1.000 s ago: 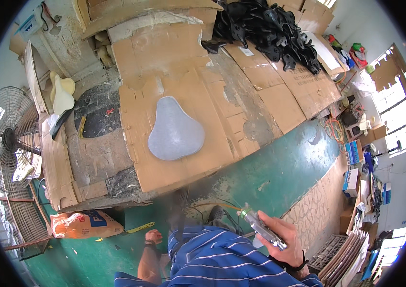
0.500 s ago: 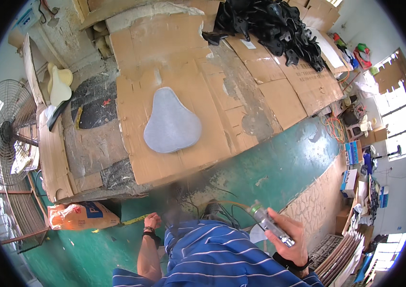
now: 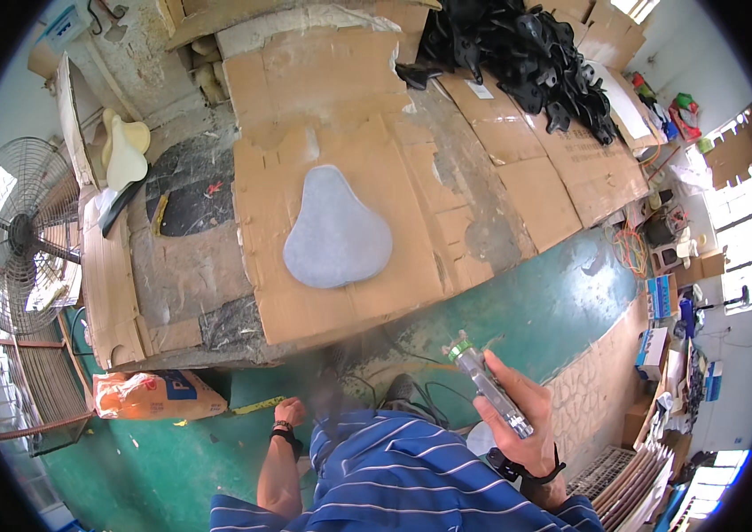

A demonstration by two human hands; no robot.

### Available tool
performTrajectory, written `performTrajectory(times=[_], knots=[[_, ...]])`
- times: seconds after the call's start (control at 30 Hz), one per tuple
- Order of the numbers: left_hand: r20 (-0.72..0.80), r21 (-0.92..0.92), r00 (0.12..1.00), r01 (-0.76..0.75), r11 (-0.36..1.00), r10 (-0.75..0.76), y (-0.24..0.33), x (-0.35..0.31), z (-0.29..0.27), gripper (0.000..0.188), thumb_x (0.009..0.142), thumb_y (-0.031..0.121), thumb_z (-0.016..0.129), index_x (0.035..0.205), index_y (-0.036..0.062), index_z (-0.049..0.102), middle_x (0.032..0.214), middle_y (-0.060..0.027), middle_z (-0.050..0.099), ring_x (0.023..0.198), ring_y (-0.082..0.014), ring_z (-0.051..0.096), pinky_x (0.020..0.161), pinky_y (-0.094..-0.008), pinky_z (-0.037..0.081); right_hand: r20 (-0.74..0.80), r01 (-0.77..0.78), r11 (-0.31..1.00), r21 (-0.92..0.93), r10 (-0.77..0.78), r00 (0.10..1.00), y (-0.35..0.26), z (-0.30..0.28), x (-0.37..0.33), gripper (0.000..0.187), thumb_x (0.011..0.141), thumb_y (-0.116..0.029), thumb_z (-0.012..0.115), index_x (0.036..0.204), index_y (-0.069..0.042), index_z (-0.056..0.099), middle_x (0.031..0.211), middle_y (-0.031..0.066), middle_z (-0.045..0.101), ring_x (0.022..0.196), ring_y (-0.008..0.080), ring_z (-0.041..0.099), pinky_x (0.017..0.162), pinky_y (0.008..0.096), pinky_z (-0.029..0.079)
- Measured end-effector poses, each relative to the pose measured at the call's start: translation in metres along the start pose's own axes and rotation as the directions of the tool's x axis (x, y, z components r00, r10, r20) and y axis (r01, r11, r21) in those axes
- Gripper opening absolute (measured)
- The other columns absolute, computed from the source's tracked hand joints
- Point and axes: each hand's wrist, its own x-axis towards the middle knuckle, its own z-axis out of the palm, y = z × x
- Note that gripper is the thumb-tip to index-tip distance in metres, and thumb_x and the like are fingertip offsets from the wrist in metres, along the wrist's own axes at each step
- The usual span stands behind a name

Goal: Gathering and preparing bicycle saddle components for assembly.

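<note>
A silver hand tool [image 3: 493, 390] with a green collar is gripped in my right hand [image 3: 522, 417], its green end pointing up toward the table. My right hand is closed round it, in front of my body on the right. My left hand [image 3: 289, 412] hangs low by the table's front edge, its fingers curled in and nothing seen in them. On the cardboard-covered table [image 3: 261, 301] lies a light grey saddle-shaped pad [image 3: 338, 230], narrow end away from me. Neither hand touches the pad.
Black moulded parts [image 3: 518, 53] are heaped at the back right of the table. Cream and white saddle-shaped pieces [image 3: 126, 155] stand at the left, near a caged fan [image 3: 21, 235]. An orange and white sack [image 3: 159, 395] lies under the table's left edge. Hoses [image 3: 434, 399] trail by my foot.
The silver tool in my right hand has risen slightly toward the table. The whole view has shifted, so the table and pad appear a little to the right. The pad lies as before.
</note>
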Motion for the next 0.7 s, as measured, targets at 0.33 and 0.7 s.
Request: performTrajectory(times=[0.33,0.7], knots=[[0.043,0.055,0.997,-0.073,0.996,0.071,0.023,0.008,0.009,0.030,0.091,0.016,0.064,0.119,0.0062,0.068,0.088,-0.0070,0.070,0.072,-0.0231,0.069,0.066,-0.0429,0.060,-0.019,0.044,0.998,-0.049,-0.045,0.999,-0.004,-0.005,0.002,0.061,0.080,0.006,0.074,0.138,-0.002,0.060,0.095,0.0174,0.069,0.078,0.0294,0.068,0.070,0.0330,0.053],[-0.002,0.116,0.996,-0.085,0.990,0.085,0.027,0.005,0.018,0.039,0.091,0.018,0.063,0.129,0.0059,0.066,0.098,-0.0094,0.074,0.082,-0.0233,0.073,0.067,-0.0399,0.059,0.139,-0.060,0.993,-0.102,0.074,0.987,0.000,-0.017,-0.012,0.065,0.076,0.007,0.073,0.139,-0.006,0.061,0.095,0.0169,0.070,0.078,0.0321,0.069,0.069,0.0341,0.053]])
